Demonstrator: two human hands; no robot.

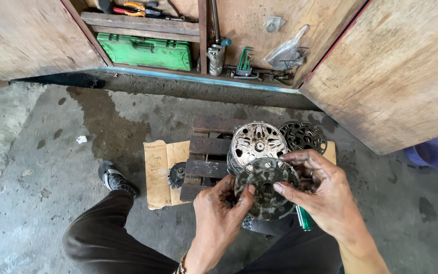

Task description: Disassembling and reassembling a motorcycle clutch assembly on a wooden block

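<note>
Both my hands hold a round, dirty metal cover plate point(265, 186) with several cut-out holes. My left hand point(219, 218) grips its lower left edge, thumb on its face. My right hand point(320, 190) grips its right edge, fingers curled over the top. Just beyond it a round silver motor housing point(257, 143) stands on a small dark wooden pallet point(204, 157). A second dark, slotted round cover point(304, 136) leans behind the housing to the right.
Cardboard point(159, 170) lies under the pallet on the concrete floor. A small dark metal part point(177, 175) sits by the pallet's left. An open wooden cabinet holds a green tool case point(145, 50), hex keys point(244, 60) and pliers. A green-handled tool point(304, 218) lies below my right hand. A blue tub point(432, 152) is at right. My foot point(115, 178) is at left.
</note>
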